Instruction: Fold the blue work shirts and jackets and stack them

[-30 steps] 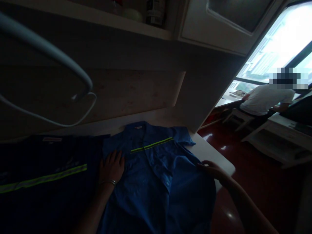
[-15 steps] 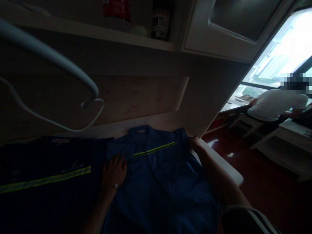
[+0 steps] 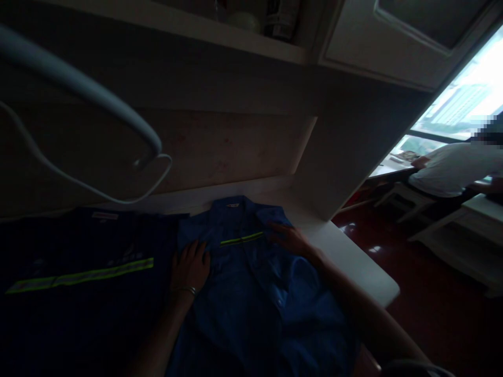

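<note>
A blue work jacket (image 3: 236, 293) with a collar and a yellow-green stripe lies spread on the white desk top (image 3: 365, 267). My left hand (image 3: 191, 266) rests flat on its left part, fingers spread, a bracelet at the wrist. On the right shoulder side, where the cloth is folded inward over the stripe's end, lies my right hand (image 3: 291, 238), its fingers stretched out and apart on the fabric. To the left is a second, darker navy garment (image 3: 94, 309) with a wider reflective stripe and a neck label; it meets the blue jacket's left edge.
A white curved lamp arm (image 3: 98, 99) with a looping cable hangs at the upper left. Above is a shelf (image 3: 236, 39) holding containers, beside a cabinet door (image 3: 385, 52). At the far right a person in a white top (image 3: 451, 170) leans near a window, by white furniture (image 3: 467, 225).
My right hand has moved left from the jacket's outer right shoulder, and the right side is now folded inward, covering part of the stripe. The left hand stays on the cloth. The view has shifted slightly.
</note>
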Demonstrator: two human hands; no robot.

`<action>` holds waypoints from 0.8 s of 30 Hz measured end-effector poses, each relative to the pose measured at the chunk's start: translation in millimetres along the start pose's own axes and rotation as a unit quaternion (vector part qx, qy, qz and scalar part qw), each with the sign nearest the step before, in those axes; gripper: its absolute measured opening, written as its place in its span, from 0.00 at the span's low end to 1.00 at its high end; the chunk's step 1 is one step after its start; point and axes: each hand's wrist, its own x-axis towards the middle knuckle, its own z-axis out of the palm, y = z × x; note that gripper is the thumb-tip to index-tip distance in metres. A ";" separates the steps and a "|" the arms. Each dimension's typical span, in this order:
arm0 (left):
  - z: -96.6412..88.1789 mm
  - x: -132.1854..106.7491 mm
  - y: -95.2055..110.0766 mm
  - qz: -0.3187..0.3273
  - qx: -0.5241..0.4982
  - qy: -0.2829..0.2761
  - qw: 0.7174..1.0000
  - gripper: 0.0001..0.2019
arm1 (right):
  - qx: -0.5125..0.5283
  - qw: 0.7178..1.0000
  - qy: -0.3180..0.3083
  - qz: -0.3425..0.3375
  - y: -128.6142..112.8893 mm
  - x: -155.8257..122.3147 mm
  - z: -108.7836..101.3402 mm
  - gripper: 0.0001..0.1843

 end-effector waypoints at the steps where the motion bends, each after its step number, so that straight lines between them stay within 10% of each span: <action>1: 0.7 0.1 -0.3 0.000 -0.001 -0.001 1.000 0.23 | 0.014 0.998 0.054 0.025 1.1 6.6 1.2 0.27; 4: -0.1 0.6 -0.3 0.001 -0.001 -0.005 1.000 0.24 | -0.012 0.985 0.134 0.109 13.4 25.3 13.3 0.30; 10: -2.7 -1.2 1.8 0.005 -0.002 0.004 1.000 0.23 | -0.136 0.976 -0.096 0.141 30.6 31.5 57.1 0.31; 16: -2.8 8.0 -3.4 -0.021 -0.061 -0.021 0.998 0.24 | -0.029 0.990 0.052 0.126 24.7 14.3 46.4 0.28; 20: -51.6 -22.8 -4.2 0.012 -0.101 0.063 0.993 0.21 | 0.066 0.975 0.193 0.087 18.3 -56.4 36.3 0.25; 24: -102.3 -131.2 1.6 0.065 -0.230 0.056 0.969 0.15 | 0.086 0.961 0.219 0.145 22.8 -178.4 27.6 0.22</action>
